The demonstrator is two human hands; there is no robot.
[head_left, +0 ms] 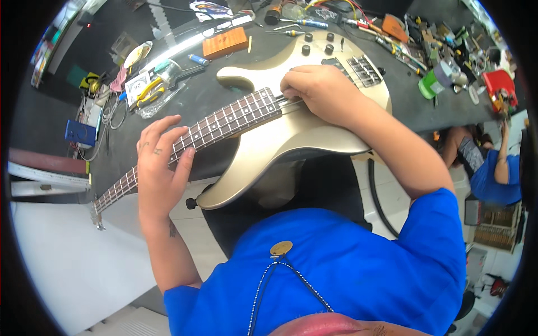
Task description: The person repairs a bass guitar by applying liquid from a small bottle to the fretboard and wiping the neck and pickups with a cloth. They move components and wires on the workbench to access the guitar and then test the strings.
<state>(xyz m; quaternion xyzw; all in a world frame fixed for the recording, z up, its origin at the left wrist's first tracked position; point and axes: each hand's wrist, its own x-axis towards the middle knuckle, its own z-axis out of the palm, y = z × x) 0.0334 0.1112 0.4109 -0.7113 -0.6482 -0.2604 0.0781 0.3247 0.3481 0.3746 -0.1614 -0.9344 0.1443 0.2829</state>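
A gold electric bass guitar (263,151) lies face up, its body over the bench edge close to me and its neck (235,116) running to the lower left. My left hand (162,151) is over the fretboard, fingers spread and thumb apart; whether it presses the strings I cannot tell. Over the body, beside the end of the fretboard, my right hand (322,89) has its fingers curled down at the strings. The fingertips are partly hidden, and what they pinch, if anything, does not show. Black knobs (306,49) and the bridge (364,71) sit past the right hand.
On the dark bench (210,84) are an orange block (225,43), yellow-handled pliers (150,93), a blue box (80,132) and a green-and-clear container (431,84). Screwdrivers and cables crowd the back. Another person in blue (496,173) is at the far right.
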